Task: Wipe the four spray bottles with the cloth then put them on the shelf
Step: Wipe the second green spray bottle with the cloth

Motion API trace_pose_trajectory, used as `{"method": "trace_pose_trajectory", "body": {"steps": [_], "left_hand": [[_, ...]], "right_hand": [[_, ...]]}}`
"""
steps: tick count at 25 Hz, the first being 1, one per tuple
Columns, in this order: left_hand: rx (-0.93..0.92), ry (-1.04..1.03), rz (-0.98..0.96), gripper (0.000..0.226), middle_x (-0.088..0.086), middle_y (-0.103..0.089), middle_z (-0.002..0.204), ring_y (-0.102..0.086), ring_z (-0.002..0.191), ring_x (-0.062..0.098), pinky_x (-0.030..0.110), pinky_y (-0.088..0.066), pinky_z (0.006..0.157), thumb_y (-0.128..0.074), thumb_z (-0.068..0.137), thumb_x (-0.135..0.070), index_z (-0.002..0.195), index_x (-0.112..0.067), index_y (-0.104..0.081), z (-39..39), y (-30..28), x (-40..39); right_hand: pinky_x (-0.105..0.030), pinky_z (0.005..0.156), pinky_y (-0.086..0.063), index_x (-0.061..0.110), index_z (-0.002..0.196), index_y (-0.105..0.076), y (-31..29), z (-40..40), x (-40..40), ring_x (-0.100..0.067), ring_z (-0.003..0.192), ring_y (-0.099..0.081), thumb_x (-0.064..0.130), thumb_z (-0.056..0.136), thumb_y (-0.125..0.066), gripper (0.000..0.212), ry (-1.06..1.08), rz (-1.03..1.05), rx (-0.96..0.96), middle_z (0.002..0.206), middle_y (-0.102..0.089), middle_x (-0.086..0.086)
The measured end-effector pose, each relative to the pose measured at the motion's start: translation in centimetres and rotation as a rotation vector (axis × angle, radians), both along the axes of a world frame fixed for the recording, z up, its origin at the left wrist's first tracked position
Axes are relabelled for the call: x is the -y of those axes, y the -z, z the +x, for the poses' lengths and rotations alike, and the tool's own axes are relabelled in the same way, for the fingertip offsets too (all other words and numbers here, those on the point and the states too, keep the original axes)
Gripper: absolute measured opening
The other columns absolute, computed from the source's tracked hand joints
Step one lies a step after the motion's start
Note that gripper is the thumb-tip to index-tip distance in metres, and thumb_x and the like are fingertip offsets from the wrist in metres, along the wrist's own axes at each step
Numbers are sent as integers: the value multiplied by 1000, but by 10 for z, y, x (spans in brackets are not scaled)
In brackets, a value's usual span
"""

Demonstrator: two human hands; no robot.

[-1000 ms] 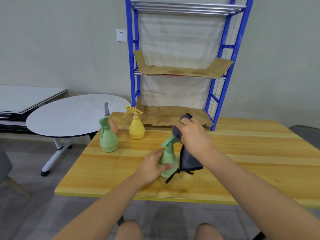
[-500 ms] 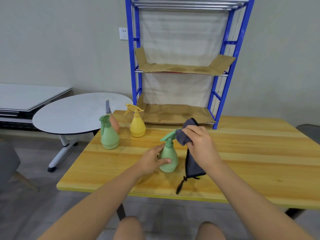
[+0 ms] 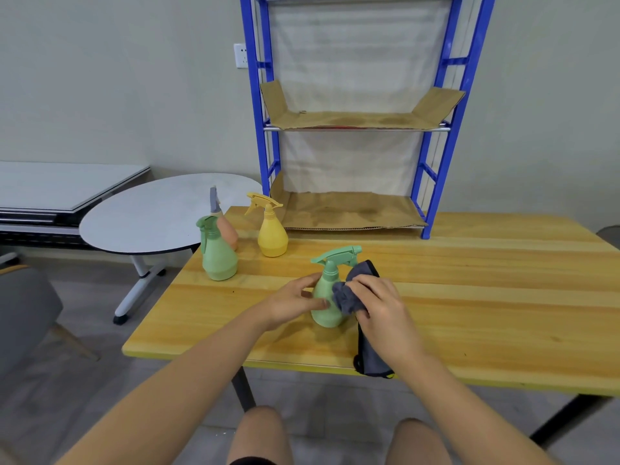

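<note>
My left hand [image 3: 295,305] grips the green bottle [image 3: 330,290]; my right hand [image 3: 379,305] clutches the cloth [image 3: 349,297], hiding the bottle's side.

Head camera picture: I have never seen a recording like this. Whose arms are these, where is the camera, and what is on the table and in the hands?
No machine here: a person wears the camera on the head, looking down at their own arms. The left hand grips a green spray bottle standing on the wooden table. The right hand presses a bunched grey cloth against it. Further back stand a second green bottle, an orange bottle partly hidden behind it, and a yellow bottle. The blue shelf holds only cardboard liners.
</note>
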State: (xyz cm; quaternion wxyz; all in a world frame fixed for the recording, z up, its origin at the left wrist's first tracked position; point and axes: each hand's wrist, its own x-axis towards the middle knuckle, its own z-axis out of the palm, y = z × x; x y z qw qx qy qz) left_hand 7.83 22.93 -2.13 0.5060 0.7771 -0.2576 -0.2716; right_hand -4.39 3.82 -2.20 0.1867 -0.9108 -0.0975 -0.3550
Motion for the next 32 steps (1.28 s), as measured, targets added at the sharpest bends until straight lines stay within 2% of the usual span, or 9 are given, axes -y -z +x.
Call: {"method": "trace_pose_trajectory", "body": {"steps": [5, 8, 10, 14, 17, 19, 21, 27, 32], "left_hand": [[39, -140, -129, 54, -4, -56, 144, -55, 126, 9, 34, -45, 110, -63, 94, -27, 145, -33, -48, 7, -49, -8], [346, 3, 35, 43, -13, -68, 126, -63, 114, -2, 20, -51, 98, -64, 97, -41, 139, -32, -60, 9, -91, 7], [557, 106, 221, 31, -18, -73, 109, -65, 99, -3, 23, -52, 93, -64, 97, -41, 126, -32, -69, 14, -102, 22], [602, 128, 280, 21, -30, -66, 72, -61, 70, -7, 25, -54, 83, -65, 98, -32, 115, -29, -76, 22, -98, 26], [602, 114, 240, 29, -30, -72, 94, -61, 75, -11, 16, -51, 83, -66, 97, -32, 124, -22, -73, 21, -94, 23], [586, 101, 237, 35, -14, -69, 129, -61, 88, -8, 22, -53, 93, -67, 97, -33, 128, -18, -71, 22, -92, 23], [588, 94, 251, 37, -8, -61, 141, -63, 103, 0, 29, -52, 101, -67, 97, -34, 129, -16, -69, 22, -91, 24], [604, 72, 241, 34, -3, -71, 128, -68, 110, 16, 38, -54, 98, -66, 97, -34, 126, -18, -71, 19, -91, 25], [616, 79, 243, 30, 0, -76, 109, -69, 106, 23, 46, -54, 95, -65, 96, -36, 121, -22, -74, 19, -90, 26]], "right_hand": [[-28, 93, -45, 7, 120, -63, 1, -1, -4, -22, 107, -52, -13, 65, -75, 59, -23, 36, -18, 119, -61, -2], [-36, 91, -51, 7, 124, -60, 3, 6, -20, -24, 112, -54, -8, 69, -75, 58, -31, 32, -74, 125, -56, -6], [-39, 88, -54, 9, 126, -59, 5, 11, -30, -25, 117, -55, -2, 75, -74, 54, 1, 18, -117, 135, -49, -8], [-50, 102, -43, 13, 120, -65, 19, 9, -31, -36, 126, -46, 5, 75, -72, 46, 90, -117, -13, 140, -49, -15], [-47, 104, -43, 14, 125, -65, 32, 8, -27, -37, 134, -40, 1, 78, -74, 50, 92, -27, 2, 143, -42, -18], [-39, 103, -47, 10, 129, -62, 40, 8, -28, -32, 129, -46, -4, 77, -76, 56, 68, 27, 12, 140, -44, -16], [-35, 104, -46, 6, 128, -61, 43, 10, -28, -27, 123, -51, -8, 73, -77, 58, 50, 79, 43, 135, -49, -12], [-43, 97, -49, 1, 118, -66, 42, 7, -26, -28, 114, -55, -11, 70, -80, 51, -61, -109, 74, 122, -63, -10], [-41, 92, -47, 5, 110, -66, 11, 19, -37, -32, 111, -55, 3, 87, -49, 29, -117, -453, 92, 118, -62, -9]]}}
